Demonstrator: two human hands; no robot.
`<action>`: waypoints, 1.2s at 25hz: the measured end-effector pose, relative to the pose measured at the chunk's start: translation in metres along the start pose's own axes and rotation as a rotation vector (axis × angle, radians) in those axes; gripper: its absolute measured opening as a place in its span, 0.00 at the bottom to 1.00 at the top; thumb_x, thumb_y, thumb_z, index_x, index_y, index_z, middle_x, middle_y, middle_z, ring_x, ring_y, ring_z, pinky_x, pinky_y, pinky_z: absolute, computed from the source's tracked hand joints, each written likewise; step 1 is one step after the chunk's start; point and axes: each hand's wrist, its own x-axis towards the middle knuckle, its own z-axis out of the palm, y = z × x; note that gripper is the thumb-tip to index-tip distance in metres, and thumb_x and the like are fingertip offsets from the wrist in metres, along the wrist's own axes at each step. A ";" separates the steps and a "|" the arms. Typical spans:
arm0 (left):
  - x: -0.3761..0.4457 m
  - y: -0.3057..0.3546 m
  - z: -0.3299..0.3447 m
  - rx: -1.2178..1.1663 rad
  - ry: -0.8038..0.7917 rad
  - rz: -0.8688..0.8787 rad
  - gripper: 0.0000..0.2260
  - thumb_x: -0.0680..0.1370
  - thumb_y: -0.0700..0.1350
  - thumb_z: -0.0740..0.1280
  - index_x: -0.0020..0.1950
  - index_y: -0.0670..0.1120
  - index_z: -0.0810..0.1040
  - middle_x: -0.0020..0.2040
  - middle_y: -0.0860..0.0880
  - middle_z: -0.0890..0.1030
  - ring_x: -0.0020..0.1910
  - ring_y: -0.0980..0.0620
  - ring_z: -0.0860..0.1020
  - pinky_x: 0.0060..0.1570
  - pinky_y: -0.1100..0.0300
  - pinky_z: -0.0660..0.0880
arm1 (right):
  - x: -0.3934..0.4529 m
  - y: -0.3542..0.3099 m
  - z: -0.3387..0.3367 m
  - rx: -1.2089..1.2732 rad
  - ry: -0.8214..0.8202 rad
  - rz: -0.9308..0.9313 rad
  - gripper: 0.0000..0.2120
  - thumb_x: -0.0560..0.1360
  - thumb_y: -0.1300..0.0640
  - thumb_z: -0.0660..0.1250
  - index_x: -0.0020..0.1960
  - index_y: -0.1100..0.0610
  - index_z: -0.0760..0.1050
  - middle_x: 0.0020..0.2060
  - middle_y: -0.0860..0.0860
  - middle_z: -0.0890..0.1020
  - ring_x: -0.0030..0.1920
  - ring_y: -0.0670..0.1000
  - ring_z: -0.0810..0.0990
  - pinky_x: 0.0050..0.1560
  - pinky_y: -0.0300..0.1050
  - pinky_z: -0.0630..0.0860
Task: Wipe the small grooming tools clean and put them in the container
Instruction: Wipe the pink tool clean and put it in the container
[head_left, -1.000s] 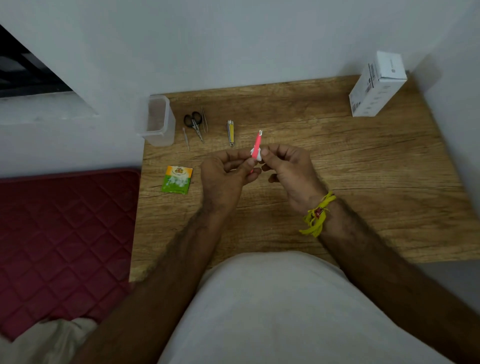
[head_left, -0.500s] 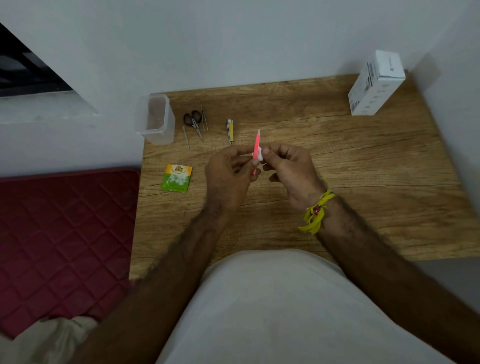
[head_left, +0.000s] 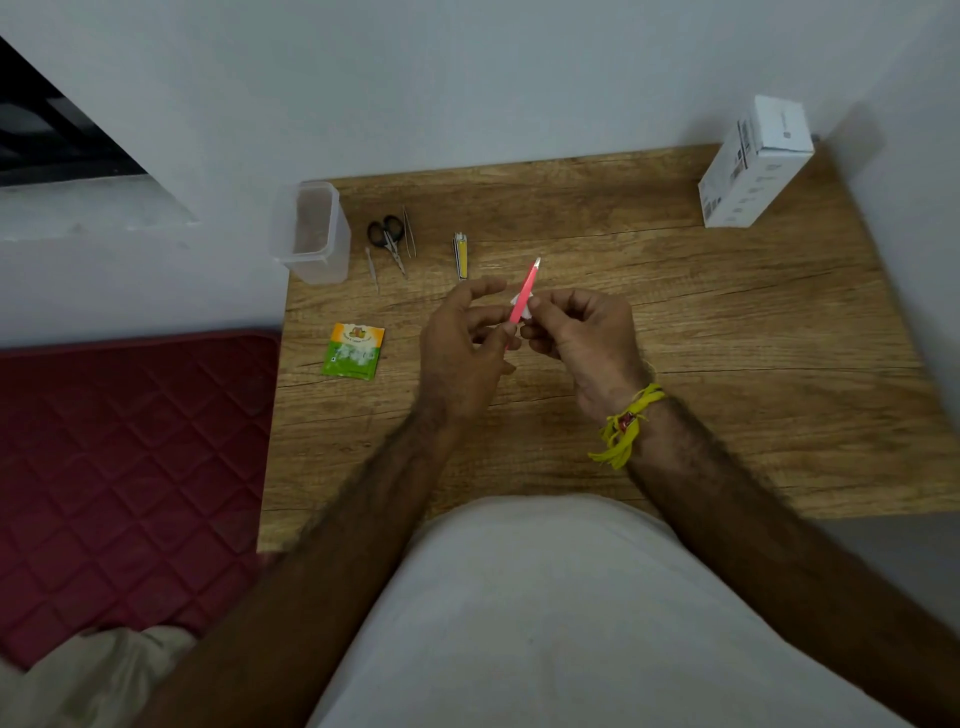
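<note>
Over the table, left hand (head_left: 462, 338) pinches the pink tool (head_left: 523, 296), right hand (head_left: 582, 332) pinches the wipe (head_left: 522, 307) around it; scissors (head_left: 388, 240), clippers (head_left: 461, 254) wait, tub (head_left: 311, 234) looks empty.

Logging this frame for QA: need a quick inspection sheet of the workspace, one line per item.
Surface: wooden table, wood grain bare at right.
Job's things: pink tool held with white wipe; scissors, nail clipper and thin metal tools lie beside the clear container.
Clutter: green sachet; white box at far right corner.
Grippers: left hand and right hand both pinch the pink tool.
Cables: nothing seen.
Surroundings: pale wall; red quilted mattress at left.
</note>
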 end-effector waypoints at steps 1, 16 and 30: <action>0.001 -0.001 0.000 -0.023 0.002 -0.006 0.16 0.78 0.31 0.68 0.63 0.44 0.76 0.47 0.46 0.86 0.41 0.48 0.86 0.34 0.57 0.81 | 0.000 0.000 0.000 -0.014 -0.010 -0.025 0.07 0.78 0.66 0.70 0.42 0.60 0.82 0.34 0.53 0.84 0.34 0.47 0.81 0.36 0.39 0.79; 0.003 0.006 -0.003 -0.041 -0.006 -0.042 0.13 0.77 0.32 0.70 0.61 0.40 0.79 0.43 0.46 0.86 0.41 0.50 0.86 0.44 0.57 0.83 | 0.009 0.000 -0.006 -0.211 -0.010 -0.186 0.04 0.74 0.62 0.75 0.46 0.63 0.84 0.39 0.58 0.86 0.38 0.49 0.84 0.39 0.46 0.81; 0.003 0.011 -0.002 0.090 0.015 -0.028 0.11 0.76 0.36 0.74 0.57 0.44 0.80 0.39 0.49 0.86 0.38 0.54 0.86 0.44 0.54 0.84 | 0.016 0.005 -0.009 -0.240 -0.023 -0.246 0.02 0.73 0.60 0.76 0.43 0.58 0.84 0.37 0.54 0.86 0.42 0.54 0.87 0.41 0.45 0.82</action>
